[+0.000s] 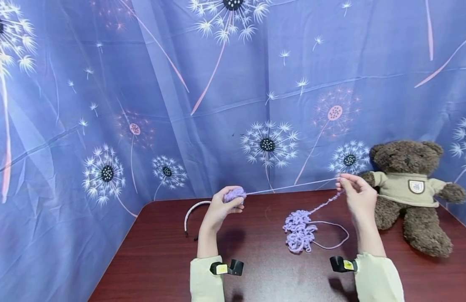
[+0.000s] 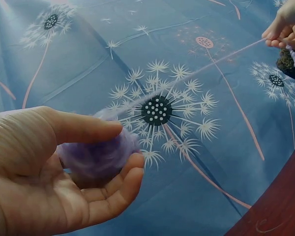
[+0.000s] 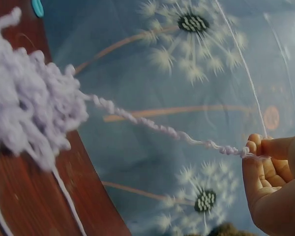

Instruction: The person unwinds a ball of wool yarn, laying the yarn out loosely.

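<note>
My left hand point(image 1: 214, 216) grips a small ball of lilac yarn point(image 2: 101, 157), thumb over the top and fingers curled beneath. From the ball a taut strand point(image 1: 293, 185) runs up and right to my right hand point(image 1: 360, 201). There the thumb and fingertips pinch the strand together with the end of a looped yarn chain point(image 3: 147, 123). The chain slopes down to a bunched lilac crocheted piece point(image 1: 298, 230) on the table, with one loose loop of yarn point(image 1: 346, 233) lying at its right. Both hands are raised above the table.
A brown teddy bear point(image 1: 406, 188) in a beige top sits at the right, close behind my right hand. A white curved cord or band point(image 1: 191, 212) with black tips lies behind my left hand. The dark red table point(image 1: 263, 277) meets a blue dandelion-print curtain point(image 1: 217, 147).
</note>
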`<state>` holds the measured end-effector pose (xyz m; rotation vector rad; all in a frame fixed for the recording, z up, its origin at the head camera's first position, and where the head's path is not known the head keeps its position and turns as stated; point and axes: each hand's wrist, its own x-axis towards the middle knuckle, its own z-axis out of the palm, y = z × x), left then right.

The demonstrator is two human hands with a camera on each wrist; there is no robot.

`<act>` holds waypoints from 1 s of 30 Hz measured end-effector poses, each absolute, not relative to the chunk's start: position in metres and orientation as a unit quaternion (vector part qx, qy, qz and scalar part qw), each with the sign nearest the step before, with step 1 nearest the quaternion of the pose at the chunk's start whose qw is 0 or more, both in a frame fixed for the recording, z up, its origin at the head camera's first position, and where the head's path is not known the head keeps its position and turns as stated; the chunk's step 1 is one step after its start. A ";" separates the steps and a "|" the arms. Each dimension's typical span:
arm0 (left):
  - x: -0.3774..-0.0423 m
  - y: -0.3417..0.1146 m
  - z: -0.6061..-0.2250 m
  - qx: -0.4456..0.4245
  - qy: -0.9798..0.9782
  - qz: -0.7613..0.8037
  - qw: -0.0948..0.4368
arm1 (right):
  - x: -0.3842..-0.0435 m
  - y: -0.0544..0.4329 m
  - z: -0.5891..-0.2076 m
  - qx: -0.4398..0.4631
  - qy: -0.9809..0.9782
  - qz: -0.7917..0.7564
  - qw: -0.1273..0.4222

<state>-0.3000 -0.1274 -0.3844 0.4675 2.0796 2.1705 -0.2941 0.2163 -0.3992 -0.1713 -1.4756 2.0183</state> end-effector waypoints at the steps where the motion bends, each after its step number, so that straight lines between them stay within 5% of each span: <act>1: -0.300 -0.127 -0.385 0.150 0.686 0.711 0.048 | -0.293 0.220 -0.399 -0.069 -0.547 0.772 0.316; 8: -0.301 -0.123 -0.386 0.119 0.697 0.707 0.037 | -0.290 0.234 -0.400 -0.084 -0.506 0.797 0.321; 16: -0.303 -0.111 -0.392 0.120 0.702 0.700 0.053 | -0.290 0.230 -0.407 -0.006 -0.578 0.775 0.255; 30: -0.321 -0.055 -0.457 0.125 0.759 0.631 0.101 | -0.292 0.230 -0.409 -0.023 -0.645 0.735 0.207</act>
